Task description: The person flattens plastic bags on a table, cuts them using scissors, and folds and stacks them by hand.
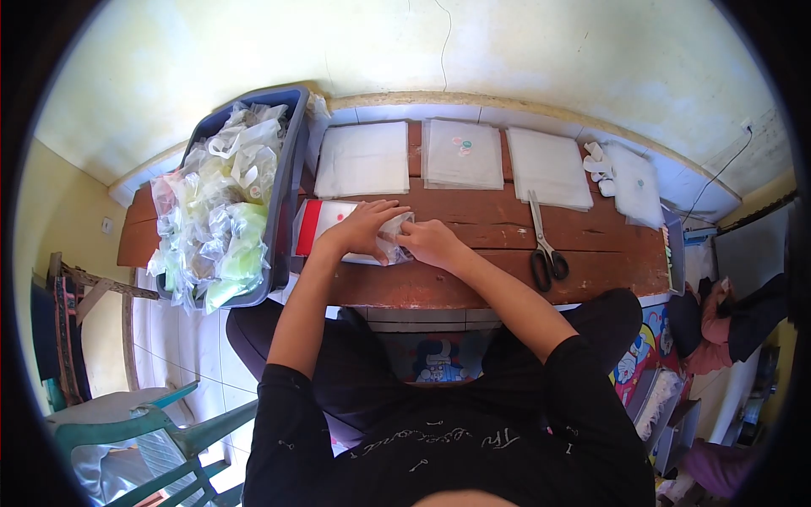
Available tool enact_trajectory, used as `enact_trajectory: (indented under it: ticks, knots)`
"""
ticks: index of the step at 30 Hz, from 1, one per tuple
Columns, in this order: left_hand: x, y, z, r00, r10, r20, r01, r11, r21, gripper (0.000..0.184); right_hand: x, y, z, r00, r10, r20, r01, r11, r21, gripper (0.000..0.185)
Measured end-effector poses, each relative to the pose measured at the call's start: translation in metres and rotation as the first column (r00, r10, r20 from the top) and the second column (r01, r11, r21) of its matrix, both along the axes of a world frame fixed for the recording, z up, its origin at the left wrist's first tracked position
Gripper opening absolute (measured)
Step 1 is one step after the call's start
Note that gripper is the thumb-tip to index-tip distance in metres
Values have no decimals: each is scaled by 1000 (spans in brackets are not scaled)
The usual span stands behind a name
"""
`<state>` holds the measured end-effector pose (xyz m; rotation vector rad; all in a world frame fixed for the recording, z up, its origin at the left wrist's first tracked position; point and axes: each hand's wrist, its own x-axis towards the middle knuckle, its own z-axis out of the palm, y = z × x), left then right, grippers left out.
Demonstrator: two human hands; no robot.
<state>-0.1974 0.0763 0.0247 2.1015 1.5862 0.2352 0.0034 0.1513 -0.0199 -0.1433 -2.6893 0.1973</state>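
A white package with a red band (309, 228) lies on the brown wooden table (473, 287), partly inside clear plastic. Across its right part rests my left hand (361, 230), fingers spread and pointing right. My right hand (429, 242) pinches the crumpled clear plastic (393, 237) at the package's right end, close to my left fingertips. To the right, black-handled scissors (545, 245) lie with their blades pointing away from me.
At the left stands a grey bin (291, 160) heaped with plastic bags (224, 194). Stacks of clear plastic sheets (361, 160) line the table's back. A green chair (152, 422) is at lower left. Another person (714, 325) is at the far right.
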Motion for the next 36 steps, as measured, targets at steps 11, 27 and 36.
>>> enact_trajectory:
  ticks: [11, 27, 36]
  knots:
    - [1, -1, 5, 1000, 14, 8, -14, 1000, -22, 121, -29, 5, -6, 997, 23, -67, -20, 999, 48, 5]
    - [-4, -1, -4, 999, -29, -35, 30, 1000, 2, 102, -18, 2, 4, 958, 7, -286, -31, 996, -79, 3]
    - [-7, 1, -8, 998, -54, -46, 53, 998, -27, 99, -19, 7, 1, 959, 72, -273, -139, 962, -234, 6]
